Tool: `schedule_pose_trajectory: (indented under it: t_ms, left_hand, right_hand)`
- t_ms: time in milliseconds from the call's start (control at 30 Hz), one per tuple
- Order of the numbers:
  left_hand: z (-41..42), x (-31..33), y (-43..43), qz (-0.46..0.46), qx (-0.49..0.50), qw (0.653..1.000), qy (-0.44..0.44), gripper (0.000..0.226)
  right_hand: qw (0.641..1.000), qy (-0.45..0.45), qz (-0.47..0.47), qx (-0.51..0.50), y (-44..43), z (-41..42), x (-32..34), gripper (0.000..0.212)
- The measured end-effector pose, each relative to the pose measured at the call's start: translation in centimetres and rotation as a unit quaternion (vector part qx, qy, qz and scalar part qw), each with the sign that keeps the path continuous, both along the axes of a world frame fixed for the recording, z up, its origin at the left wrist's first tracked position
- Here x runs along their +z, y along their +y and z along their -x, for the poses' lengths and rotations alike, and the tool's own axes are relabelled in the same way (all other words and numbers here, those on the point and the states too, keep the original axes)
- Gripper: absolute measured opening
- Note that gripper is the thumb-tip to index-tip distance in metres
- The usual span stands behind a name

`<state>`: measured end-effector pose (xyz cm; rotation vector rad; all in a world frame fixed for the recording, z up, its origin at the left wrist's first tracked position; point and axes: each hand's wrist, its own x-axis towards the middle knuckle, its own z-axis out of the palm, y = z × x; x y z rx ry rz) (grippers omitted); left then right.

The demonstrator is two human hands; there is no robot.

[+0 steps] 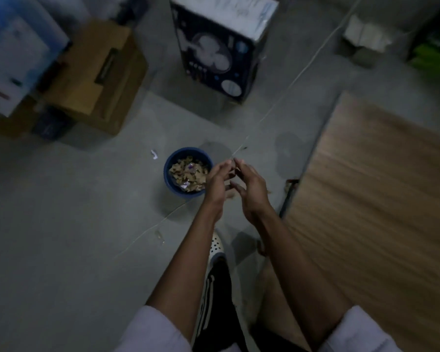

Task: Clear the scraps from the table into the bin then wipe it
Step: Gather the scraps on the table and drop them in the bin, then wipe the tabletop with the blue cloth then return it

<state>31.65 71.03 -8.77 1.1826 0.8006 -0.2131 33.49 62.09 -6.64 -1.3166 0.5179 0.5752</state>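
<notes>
Nothing is legible. The fan box (221, 47), beyond the bin (167, 171), carries lines of print on its top and round badges on its side, all blurred. The white-and-blue box (13, 54), far left of the bin, shows only smeared stripes.

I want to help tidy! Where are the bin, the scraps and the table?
bin (166, 171), head view, on its blue left rim.
scraps (188, 171), head view, on the pile inside the bin.
table (379, 186), head view, on its bare wooden top.

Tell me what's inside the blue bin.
Brown scraps and a few purple-white wrapper bits fill the bin. The left hand covers its right edge; anything beneath the top layer is hidden.
</notes>
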Motion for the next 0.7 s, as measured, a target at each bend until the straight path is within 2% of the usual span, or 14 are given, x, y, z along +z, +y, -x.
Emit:
schedule_pose_trajectory:
  t_ms: [167,300,500,700]
  left_hand:
    - [3.2,8.8,-10.2,0.004,-0.072,0.995,-0.070,0.034]
    - [7.1,12.9,-19.6,-0.006,-0.146,0.985,-0.092,0.029]
    - [14.1,15.1,-31.4,-0.063,-0.286,0.949,-0.117,0.019]
    - [19.2,15.4,-39.2,-0.078,-0.411,0.899,-0.128,0.016]
  right_hand:
    - [0.997,-0.066,0.002,-0.036,-12.3,4.1,8.3,0.031]
    - [0.992,-0.083,0.010,-0.089,-22.6,9.3,11.9,0.031]
    - [0.979,-0.099,0.050,-0.173,-35.2,19.2,13.3,0.021]
    - [0.946,-0.084,0.070,-0.306,-42.9,27.4,13.2,0.020]
